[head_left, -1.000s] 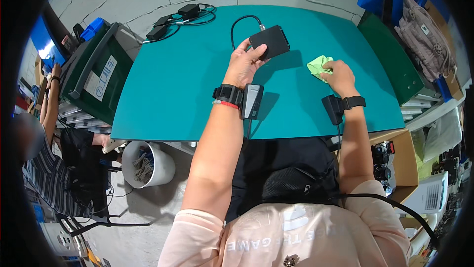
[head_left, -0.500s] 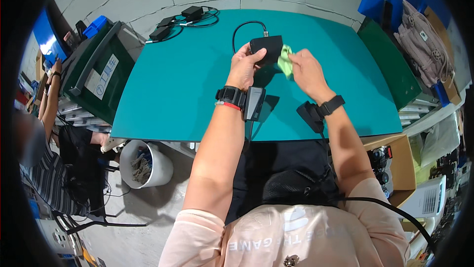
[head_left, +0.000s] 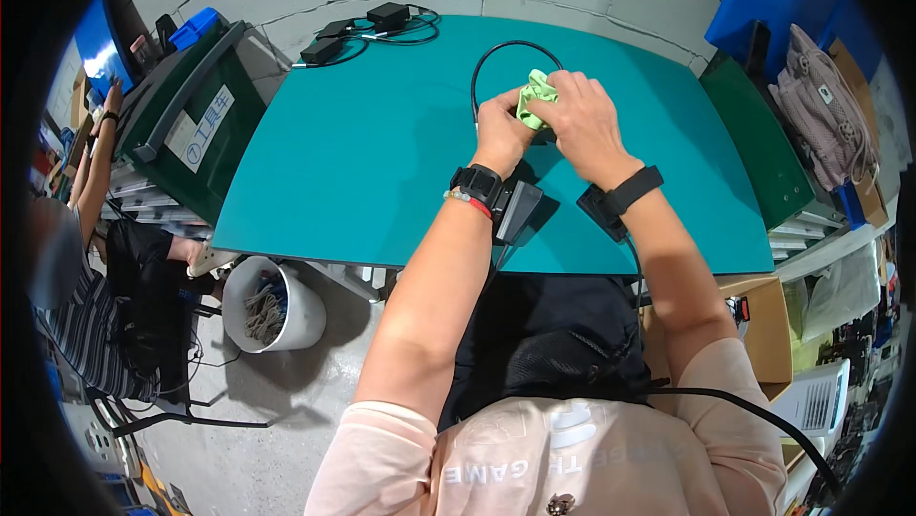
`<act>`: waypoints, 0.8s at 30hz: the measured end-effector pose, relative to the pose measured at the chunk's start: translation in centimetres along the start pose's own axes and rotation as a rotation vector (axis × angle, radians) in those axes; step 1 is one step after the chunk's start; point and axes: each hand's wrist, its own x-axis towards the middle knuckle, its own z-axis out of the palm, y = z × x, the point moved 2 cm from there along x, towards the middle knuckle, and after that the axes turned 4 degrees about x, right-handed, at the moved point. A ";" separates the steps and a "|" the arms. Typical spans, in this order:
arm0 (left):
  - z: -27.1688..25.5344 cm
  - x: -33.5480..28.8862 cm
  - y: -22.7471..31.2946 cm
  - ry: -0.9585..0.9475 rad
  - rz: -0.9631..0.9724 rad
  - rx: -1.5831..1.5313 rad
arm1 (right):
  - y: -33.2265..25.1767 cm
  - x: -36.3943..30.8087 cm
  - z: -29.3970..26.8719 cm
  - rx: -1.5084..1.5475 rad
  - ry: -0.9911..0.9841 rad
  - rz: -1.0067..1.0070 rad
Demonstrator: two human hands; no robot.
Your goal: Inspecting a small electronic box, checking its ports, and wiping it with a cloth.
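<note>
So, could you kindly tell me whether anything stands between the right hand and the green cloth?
Nothing visible does: the right hand has its fingers on the green cloth. The left hand is close by on the cloth's other side, and the black cable arcs over the table beyond them.

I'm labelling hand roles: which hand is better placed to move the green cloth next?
Probably the right hand: it grips the green cloth, while the left hand is beside it, its hold partly hidden.

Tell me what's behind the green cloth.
Beyond the cloth, a curved black cable and the table show. Whatever the cloth, left hand and right hand cover cannot be seen.
</note>
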 end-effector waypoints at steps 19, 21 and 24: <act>-0.3 0.0 0.4 0.002 -0.233 -0.167 | 2.2 -1.8 -0.4 0.140 0.304 0.506; -0.8 0.1 0.2 0.033 -0.330 -0.302 | 1.5 -2.2 -0.5 0.214 0.371 0.582; -0.7 0.2 -0.2 -0.025 -0.339 -0.360 | -0.4 -2.6 -0.7 0.206 0.359 0.431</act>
